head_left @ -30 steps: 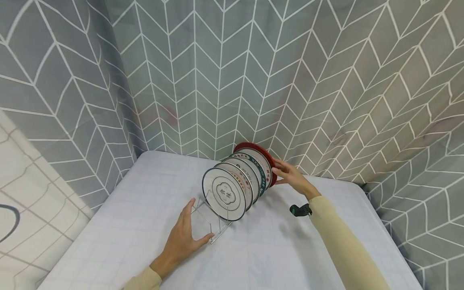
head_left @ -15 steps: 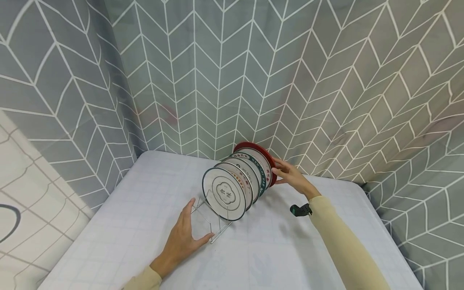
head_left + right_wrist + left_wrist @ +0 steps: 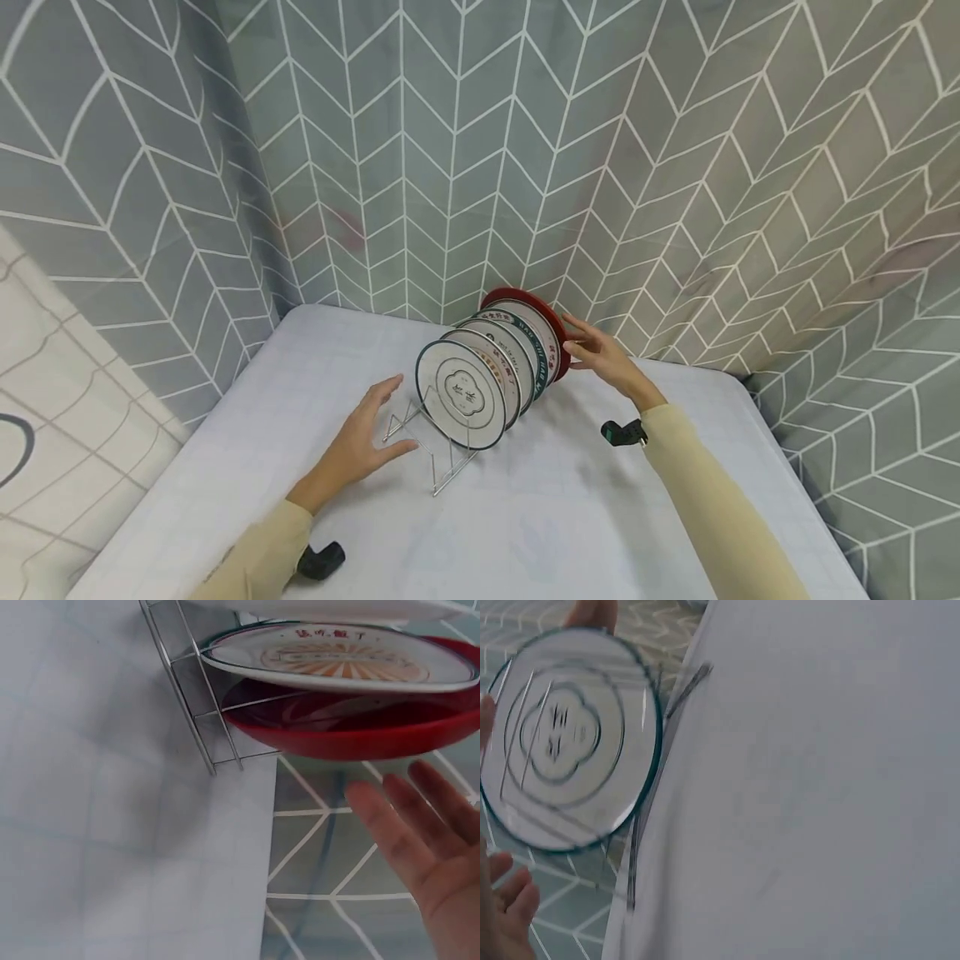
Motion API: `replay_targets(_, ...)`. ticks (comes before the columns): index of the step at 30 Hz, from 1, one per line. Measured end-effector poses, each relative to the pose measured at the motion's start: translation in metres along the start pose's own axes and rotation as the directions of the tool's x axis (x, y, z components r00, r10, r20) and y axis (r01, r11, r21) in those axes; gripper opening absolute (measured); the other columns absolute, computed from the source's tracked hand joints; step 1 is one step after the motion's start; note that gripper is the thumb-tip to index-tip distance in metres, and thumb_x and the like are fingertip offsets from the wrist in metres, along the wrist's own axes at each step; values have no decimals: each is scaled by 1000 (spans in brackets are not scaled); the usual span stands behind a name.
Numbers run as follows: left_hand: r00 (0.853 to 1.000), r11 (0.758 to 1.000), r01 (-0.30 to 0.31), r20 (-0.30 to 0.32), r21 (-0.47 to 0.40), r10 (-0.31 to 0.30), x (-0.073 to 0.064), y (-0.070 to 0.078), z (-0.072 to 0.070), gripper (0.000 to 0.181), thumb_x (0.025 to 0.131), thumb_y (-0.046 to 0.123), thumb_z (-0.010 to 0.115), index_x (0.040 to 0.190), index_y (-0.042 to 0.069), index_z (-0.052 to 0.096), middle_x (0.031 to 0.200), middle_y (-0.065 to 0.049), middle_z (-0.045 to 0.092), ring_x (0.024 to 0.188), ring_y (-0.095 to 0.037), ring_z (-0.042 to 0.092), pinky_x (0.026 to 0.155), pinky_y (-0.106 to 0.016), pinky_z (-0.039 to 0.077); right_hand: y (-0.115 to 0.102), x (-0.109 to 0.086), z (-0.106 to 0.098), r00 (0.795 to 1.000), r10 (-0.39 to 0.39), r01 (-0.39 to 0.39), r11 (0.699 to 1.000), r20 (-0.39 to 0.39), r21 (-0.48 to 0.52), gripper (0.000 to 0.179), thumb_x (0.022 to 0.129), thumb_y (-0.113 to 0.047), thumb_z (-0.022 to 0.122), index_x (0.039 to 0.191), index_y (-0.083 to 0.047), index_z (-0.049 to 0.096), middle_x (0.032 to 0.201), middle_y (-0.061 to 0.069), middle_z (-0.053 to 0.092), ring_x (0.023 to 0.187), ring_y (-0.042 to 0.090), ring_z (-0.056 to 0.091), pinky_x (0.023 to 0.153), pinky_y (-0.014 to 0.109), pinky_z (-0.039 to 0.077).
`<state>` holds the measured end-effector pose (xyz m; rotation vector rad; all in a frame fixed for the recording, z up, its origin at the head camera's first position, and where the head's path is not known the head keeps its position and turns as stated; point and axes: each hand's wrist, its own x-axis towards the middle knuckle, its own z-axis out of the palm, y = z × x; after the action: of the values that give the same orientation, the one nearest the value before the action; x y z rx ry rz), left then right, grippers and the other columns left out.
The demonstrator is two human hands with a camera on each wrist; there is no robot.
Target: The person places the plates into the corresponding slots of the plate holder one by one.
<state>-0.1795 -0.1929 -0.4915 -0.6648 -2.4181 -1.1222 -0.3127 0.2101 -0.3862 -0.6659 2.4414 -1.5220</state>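
Note:
In the head view, several plates stand on edge in a wire rack (image 3: 453,475). Nearest is a white plate (image 3: 450,421) with a dark rim and a flower-shaped emblem. At the far end leans a red plate (image 3: 517,295), deeper than the white ones. My left hand (image 3: 348,454) hovers left of the rack's near end, thumb and fingers spread, holding nothing. Beside the red plate is my right hand (image 3: 611,367), its fingers extended. The right wrist view shows a gap between those fingertips and the red plate (image 3: 337,746). The middle plates are partly hidden behind one another.
The rack stands on a table with a white cloth (image 3: 540,517). Grey patterned curtains (image 3: 420,167) hang close behind the plates and at both sides. A small black device (image 3: 322,561) is at the left wrist, another (image 3: 622,433) at the right.
My left hand has moved off the rack's near end, to the left. My right fingers have drawn slightly away from the red plate. The plates stay in the rack; the head view shifts slightly.

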Motion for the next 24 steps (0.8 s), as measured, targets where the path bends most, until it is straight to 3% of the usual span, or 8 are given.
replay_targets(7, 987, 981, 6, 158, -193, 25, 17, -27, -6, 80, 77, 19, 84, 144, 2, 44, 143, -17, 49, 131, -34, 48, 109, -47, 43, -10, -14, 9, 994, -64, 49, 984, -84, -170, 66, 98, -18, 60, 156, -16, 28, 148, 24, 44, 134, 43, 45, 103, 59, 46)
replay_targets(13, 967, 954, 46, 253, -295, 32, 25, -36, -4, 75, 78, 17, 83, 142, 3, 47, 143, -15, 51, 132, -36, 48, 111, -46, 40, -20, -36, 26, 974, -107, 70, 980, -199, -186, 66, 97, -16, 62, 155, -17, 30, 153, 20, 38, 137, 41, 41, 105, 60, 44)
replay_targets(15, 961, 946, 70, 274, -317, 21, 27, -39, -3, 72, 79, 14, 81, 141, 3, 48, 144, -14, 51, 133, -35, 47, 113, -42, 39, -24, -48, 41, 950, -132, 74, 976, -284, -206, 68, 94, -14, 66, 153, -15, 34, 151, 19, 40, 136, 40, 43, 103, 57, 47)
replay_targets(19, 949, 927, 109, 316, -359, 11, 30, -42, -3, 68, 81, 8, 79, 141, 2, 48, 145, -14, 51, 133, -32, 47, 113, -31, 40, -39, -77, 93, 856, -262, 133, 944, -445, -301, 73, 81, -8, 79, 146, -9, 45, 141, 18, 50, 129, 34, 49, 99, 50, 52)
replay_targets(22, 935, 890, 132, 354, -436, 35, 31, -43, -5, 66, 83, 4, 75, 142, -1, 46, 145, -18, 49, 133, -28, 49, 111, -26, 42, -44, -96, 138, 781, -402, 208, 889, -478, -408, 78, 72, -9, 84, 142, -6, 50, 135, 16, 55, 124, 26, 52, 96, 38, 53)
replay_targets(24, 924, 861, 144, 378, -488, 60, 33, -43, -8, 64, 84, 0, 72, 142, -3, 45, 145, -22, 47, 133, -26, 49, 109, -24, 43, -40, -104, 163, 753, -475, 268, 853, -455, -448, 80, 70, -13, 86, 141, -6, 51, 133, 14, 55, 122, 23, 52, 95, 28, 51)
